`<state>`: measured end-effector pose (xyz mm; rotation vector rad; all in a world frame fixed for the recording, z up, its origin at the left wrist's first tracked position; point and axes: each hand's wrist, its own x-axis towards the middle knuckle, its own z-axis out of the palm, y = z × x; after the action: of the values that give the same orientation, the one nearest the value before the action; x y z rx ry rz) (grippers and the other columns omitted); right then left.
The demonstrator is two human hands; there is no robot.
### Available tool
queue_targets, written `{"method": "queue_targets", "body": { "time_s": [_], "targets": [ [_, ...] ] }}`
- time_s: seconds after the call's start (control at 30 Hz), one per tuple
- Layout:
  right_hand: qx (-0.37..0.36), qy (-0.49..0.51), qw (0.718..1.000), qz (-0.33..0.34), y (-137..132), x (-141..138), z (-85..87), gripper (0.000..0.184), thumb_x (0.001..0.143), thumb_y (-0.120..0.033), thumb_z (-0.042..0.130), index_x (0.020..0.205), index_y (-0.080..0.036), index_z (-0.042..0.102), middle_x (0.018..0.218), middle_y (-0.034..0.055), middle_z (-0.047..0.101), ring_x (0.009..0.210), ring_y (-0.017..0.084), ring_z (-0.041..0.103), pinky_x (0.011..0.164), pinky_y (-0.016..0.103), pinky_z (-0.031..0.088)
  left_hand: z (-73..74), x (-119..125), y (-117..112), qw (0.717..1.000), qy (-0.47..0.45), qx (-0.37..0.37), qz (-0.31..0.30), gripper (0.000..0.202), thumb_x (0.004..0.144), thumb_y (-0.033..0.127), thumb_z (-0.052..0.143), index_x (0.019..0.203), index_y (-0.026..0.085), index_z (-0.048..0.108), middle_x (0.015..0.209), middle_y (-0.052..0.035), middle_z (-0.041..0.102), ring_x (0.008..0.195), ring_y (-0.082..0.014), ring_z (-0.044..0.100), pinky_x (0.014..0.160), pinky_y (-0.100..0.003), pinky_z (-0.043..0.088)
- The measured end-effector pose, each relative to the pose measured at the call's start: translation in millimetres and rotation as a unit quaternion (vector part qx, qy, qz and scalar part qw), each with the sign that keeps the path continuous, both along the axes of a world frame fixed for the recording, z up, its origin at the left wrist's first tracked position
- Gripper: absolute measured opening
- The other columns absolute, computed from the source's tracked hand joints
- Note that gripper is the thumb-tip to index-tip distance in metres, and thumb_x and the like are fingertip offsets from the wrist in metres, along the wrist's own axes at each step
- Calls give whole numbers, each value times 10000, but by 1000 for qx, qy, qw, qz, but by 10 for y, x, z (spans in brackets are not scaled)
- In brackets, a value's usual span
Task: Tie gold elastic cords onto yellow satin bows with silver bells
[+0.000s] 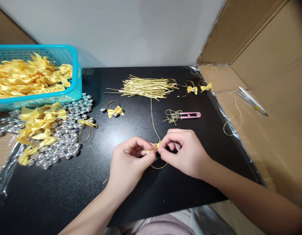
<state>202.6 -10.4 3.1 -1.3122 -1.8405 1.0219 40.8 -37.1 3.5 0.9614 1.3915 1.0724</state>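
Observation:
My left hand (130, 161) and my right hand (184, 151) meet over the middle of the black table (67, 189). Both pinch a small yellow ribbon bow (156, 147) between their fingertips. A thin gold cord (153, 117) runs from the bow up toward the bundle of gold cords (147, 87), and a loop of it hangs below my fingers. Most of the bow is hidden by my fingers.
A turquoise basket (67, 93) full of yellow bows stands at the back left. Loose yellow bows (38, 125) lie on a heap of silver beads (67, 137). Finished bows (114, 111) (192, 89) (206, 87), pink snips (189, 115) and cardboard (263, 124) on the right.

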Motion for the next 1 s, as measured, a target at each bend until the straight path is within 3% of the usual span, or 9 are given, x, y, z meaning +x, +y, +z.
{"method": "queue_targets", "body": {
  "time_s": [0.17, 0.33, 0.43, 0.53, 0.6, 0.7, 0.8, 0.9, 1.0],
  "targets": [
    [-221, 78, 972, -19, 53, -11, 19, 71, 637, -125, 660, 568, -142, 663, 464, -84, 367, 449, 38, 301, 423, 182, 233, -40, 12, -66, 994, 69, 87, -5, 143, 676, 70, 721, 623, 193, 671, 708, 10, 758, 691, -125, 724, 670, -185, 574],
    [-308, 100, 945, 48, 148, 61, 42, 101, 642, -174, 715, 586, -136, 639, 477, -69, 453, 467, 43, 357, 442, 178, 271, -92, -18, -104, 969, 153, 187, -42, 163, 711, 67, 703, 632, 207, 673, 694, 3, 738, 718, -154, 724, 707, -234, 575],
    [-273, 93, 955, 67, 253, 148, 33, 176, 685, -298, 735, 668, -137, 668, 529, -44, 538, 482, 57, 414, 463, 190, 323, -77, -37, -85, 971, 156, 176, -43, 161, 698, 66, 686, 618, 204, 661, 694, 2, 742, 719, -156, 730, 702, -231, 573],
    [-141, -10, 990, -19, 438, 223, 0, 220, 789, -355, 645, 761, -143, 698, 609, -20, 605, 503, 70, 458, 503, 212, 375, -59, -51, -57, 988, 111, 92, -56, 134, 667, 74, 671, 608, 192, 646, 693, -7, 754, 717, -167, 742, 651, -218, 565],
    [-55, -112, 989, -81, 622, 226, -2, 213, 814, -341, 629, 799, -146, 713, 682, 6, 661, 567, 94, 528, 567, 237, 409, -63, -56, -41, 994, 72, 35, -73, 113, 651, 90, 667, 604, 185, 629, 697, -23, 765, 708, -178, 745, 614, -217, 550],
    [-8, -176, 978, -109, 983, 94, 67, 162, 799, -304, 660, 816, -157, 726, 784, 33, 704, 704, 143, 615, 680, 279, 448, -91, -58, -19, 996, 34, -3, -84, 99, 620, 106, 666, 590, 180, 608, 690, -38, 770, 667, -177, 729, 580, -220, 520],
    [5, -240, 962, -133, 1388, -186, 186, 164, 822, -309, 667, 866, -166, 734, 962, 79, 726, 949, 223, 654, 844, 341, 476, -129, -67, 6, 997, 7, -15, -79, 103, 581, 108, 678, 572, 178, 603, 668, -37, 763, 643, -170, 709, 573, -221, 500],
    [-35, -299, 941, -154, 1732, -472, 264, 214, 836, -305, 703, 949, -124, 719, 1075, 132, 702, 1062, 277, 644, 934, 411, 490, -171, -75, 28, 997, -12, -13, -75, 120, 563, 126, 690, 552, 181, 584, 644, -37, 757, 593, -160, 686, 557, -223, 487],
    [-84, -338, 923, -164, 1942, -631, 273, 340, 919, -344, 639, 1177, -125, 622, 1207, 114, 636, 1085, 236, 632, 938, 443, 532, -216, -65, 35, 997, -26, -7, -77, 130, 559, 142, 698, 551, 182, 575, 627, -41, 750, 570, -154, 673, 549, -224, 478]
  ]
}}
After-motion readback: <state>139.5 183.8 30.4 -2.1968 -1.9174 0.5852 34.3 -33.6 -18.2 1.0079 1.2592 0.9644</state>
